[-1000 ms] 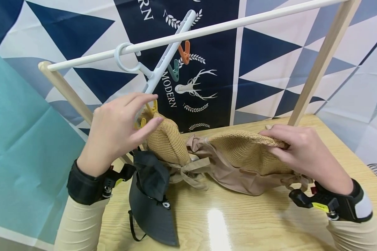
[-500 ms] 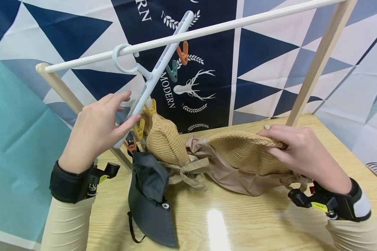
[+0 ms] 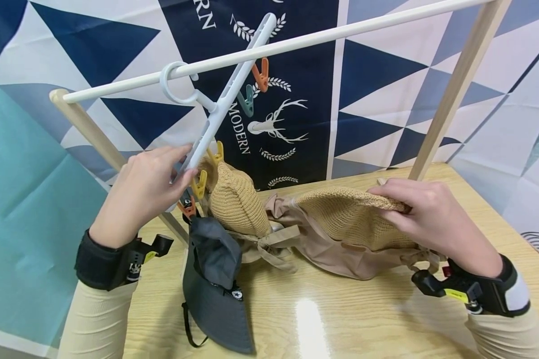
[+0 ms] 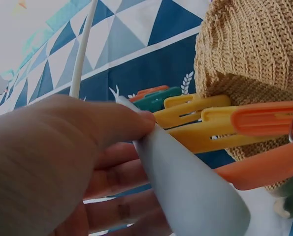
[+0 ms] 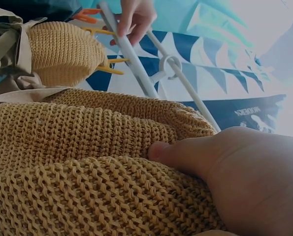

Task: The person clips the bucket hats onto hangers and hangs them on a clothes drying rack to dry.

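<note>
My left hand [image 3: 145, 184] pinches the lower end of a pale blue clothes hanger [image 3: 224, 107], thumb on one side and fingers behind it in the left wrist view. My right hand [image 3: 424, 217] grips the edge of a tan knitted hat [image 3: 350, 214] with a brownish fabric brim, partly resting on the table. A second knitted hat [image 3: 238, 202] with a ribbon bow hangs at the hanger's near end by yellow clips [image 3: 199, 184]. In front of it, a dark grey hat [image 3: 215, 294] hangs from an orange clip [image 3: 187, 207], its brim low against the table.
The hanger's hook loops over a white rail [image 3: 323, 47] with wooden posts [image 3: 458, 94]. A green clip [image 3: 248, 101] and another orange clip [image 3: 262, 75] sit on the hanger's far arm. Patterned cloth [image 3: 382, 80] stands behind the wooden table [image 3: 350, 319].
My left hand moved left and down from in front of the knitted hat, then closed on the hanger's lower end. The right hand keeps its grip on the other knitted hat, nearly unmoved.
</note>
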`<state>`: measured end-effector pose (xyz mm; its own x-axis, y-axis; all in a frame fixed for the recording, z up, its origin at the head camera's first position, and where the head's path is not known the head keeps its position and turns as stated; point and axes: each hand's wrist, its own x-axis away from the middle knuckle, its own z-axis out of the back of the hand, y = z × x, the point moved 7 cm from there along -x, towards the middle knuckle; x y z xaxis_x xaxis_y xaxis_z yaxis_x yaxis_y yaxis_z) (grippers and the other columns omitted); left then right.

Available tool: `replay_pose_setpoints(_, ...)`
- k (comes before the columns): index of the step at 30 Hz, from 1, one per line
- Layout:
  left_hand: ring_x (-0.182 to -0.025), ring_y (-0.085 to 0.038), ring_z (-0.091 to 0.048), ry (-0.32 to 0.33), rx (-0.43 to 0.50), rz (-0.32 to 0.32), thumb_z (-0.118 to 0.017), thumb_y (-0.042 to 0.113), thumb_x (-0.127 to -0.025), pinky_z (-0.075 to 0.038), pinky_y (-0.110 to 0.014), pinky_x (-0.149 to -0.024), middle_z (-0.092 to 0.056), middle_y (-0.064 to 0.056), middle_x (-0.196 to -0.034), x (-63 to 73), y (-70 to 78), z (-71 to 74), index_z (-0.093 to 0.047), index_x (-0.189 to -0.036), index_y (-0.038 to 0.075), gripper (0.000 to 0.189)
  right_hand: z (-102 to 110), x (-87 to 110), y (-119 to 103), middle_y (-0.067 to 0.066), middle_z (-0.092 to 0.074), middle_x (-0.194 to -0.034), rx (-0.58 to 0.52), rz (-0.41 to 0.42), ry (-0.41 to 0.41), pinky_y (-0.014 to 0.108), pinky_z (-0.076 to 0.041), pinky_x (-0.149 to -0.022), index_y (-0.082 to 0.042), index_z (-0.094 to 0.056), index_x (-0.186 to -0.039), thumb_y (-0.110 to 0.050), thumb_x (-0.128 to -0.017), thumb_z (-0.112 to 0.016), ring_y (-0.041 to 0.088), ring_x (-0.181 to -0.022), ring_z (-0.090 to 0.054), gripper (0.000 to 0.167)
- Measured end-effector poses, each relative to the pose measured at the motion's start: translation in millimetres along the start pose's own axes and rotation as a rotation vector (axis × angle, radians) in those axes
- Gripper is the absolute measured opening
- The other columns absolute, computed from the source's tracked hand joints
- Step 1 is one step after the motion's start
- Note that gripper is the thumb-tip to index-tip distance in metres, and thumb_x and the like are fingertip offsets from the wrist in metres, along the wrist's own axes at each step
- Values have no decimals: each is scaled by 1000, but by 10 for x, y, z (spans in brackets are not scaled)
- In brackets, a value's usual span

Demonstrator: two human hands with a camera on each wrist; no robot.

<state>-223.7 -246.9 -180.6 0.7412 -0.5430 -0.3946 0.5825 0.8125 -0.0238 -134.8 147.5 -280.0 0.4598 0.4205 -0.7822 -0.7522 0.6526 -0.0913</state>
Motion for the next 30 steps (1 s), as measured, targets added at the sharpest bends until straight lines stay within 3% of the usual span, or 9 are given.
replay_pose_setpoints(8, -76, -30, -66, -19, -4, -23, -72, 15, -110, -53, -45, -66, -77, -24, -112, -28, 49, -34, -69, -139, -5, 35, 21, -16, 42, 17, -87, -103, 10, -24, 1, 15, -51, -69, 1, -84, -112, 6, -69, -79, 13, -74, -73, 44)
replay_pose_setpoints(14, -79, -32, -69, -21, -3, -35, -71, 15, -111, -56, -50, -69, -77, -25, -118, -47, 89, -45, -67, -143, -5, 38, 26, -34, 61, 16, -87, -103, 19, -24, -8, 18, -55, -69, 1, -84, -112, 6, -69, -79, 27, -76, -79, 44)
replay_pose_setpoints(18, -80, -32, -70, -26, 3, -43, -71, 15, -111, -59, -53, -72, -77, -25, -123, -72, 128, -40, -66, -146, -5, 41, 36, -46, 73, 17, -87, -101, 10, -21, -8, 19, -52, -65, 2, -84, -111, 3, -72, -78, 22, -71, -75, 38)
replay_pose_setpoints(23, -81, -31, -68, -35, 17, -52, -69, 14, -112, -59, -48, -70, -77, -24, -123, -117, 183, -42, -65, -148, -4, 40, 53, -67, 91, 17, -87, -101, 3, -31, -10, 17, -50, -64, 1, -84, -110, 2, -74, -79, 18, -71, -74, 37)
replay_pose_setpoints(30, -80, -30, -66, -36, 19, -68, -69, 14, -112, -54, -42, -65, -75, -21, -118, -182, 248, -54, -65, -146, -3, 38, 105, -97, 131, 20, -86, -98, -1, -37, -7, 17, -42, -60, 3, -83, -108, 0, -76, -77, -4, -66, -50, 33)
